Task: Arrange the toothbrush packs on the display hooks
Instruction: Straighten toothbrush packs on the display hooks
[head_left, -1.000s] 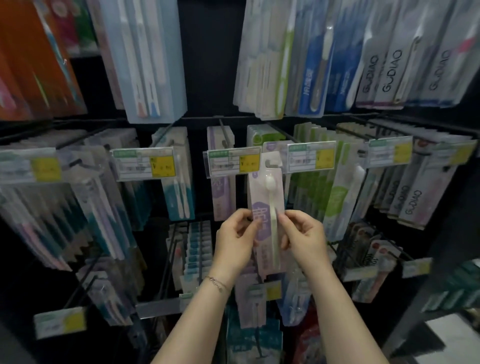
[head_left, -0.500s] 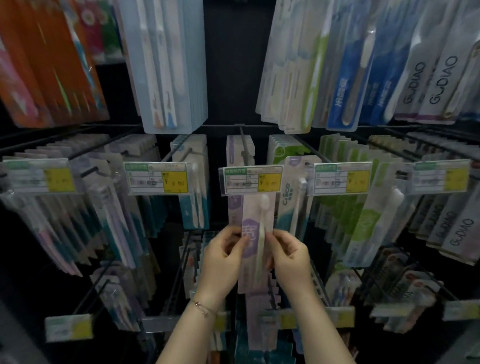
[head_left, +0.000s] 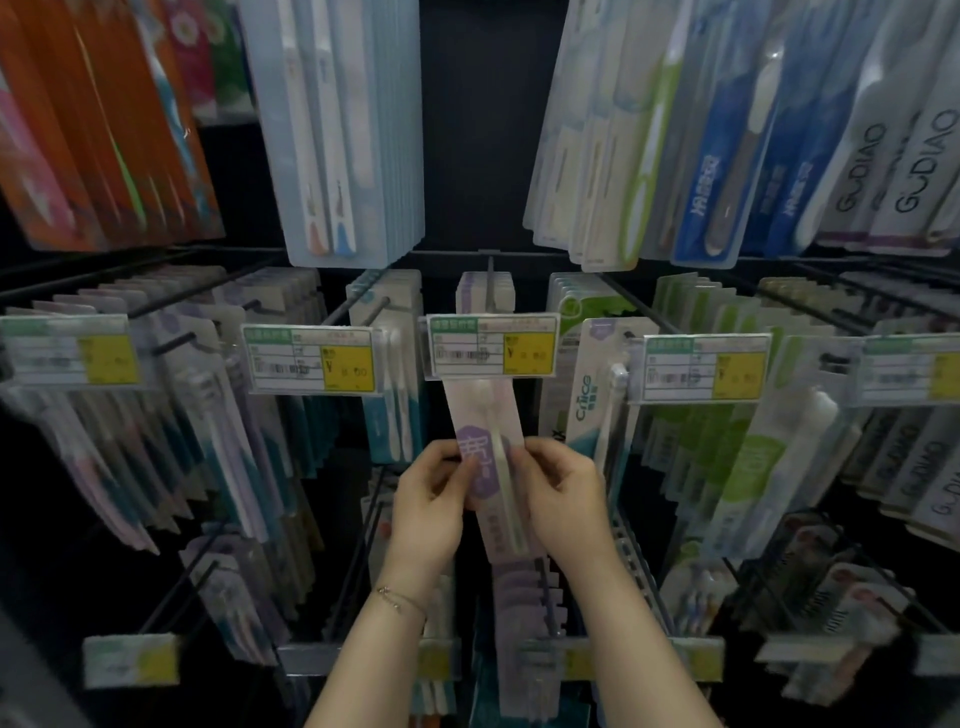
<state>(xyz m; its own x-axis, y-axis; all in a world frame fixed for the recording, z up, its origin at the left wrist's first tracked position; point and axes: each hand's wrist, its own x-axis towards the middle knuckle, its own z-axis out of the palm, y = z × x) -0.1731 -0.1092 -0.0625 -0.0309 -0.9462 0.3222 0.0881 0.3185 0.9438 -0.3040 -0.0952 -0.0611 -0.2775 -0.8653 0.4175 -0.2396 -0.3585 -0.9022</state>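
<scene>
Toothbrush pack (head_left: 485, 415) between left hand (head_left: 428, 506) and right hand (head_left: 563, 506), top behind tag (head_left: 493, 345)

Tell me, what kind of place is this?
Most likely a shop's toothbrush aisle: packs hang in rows on metal hooks, price tags with barcodes sit at the hook ends, and the left hand and right hand hold a purple pack.
</scene>
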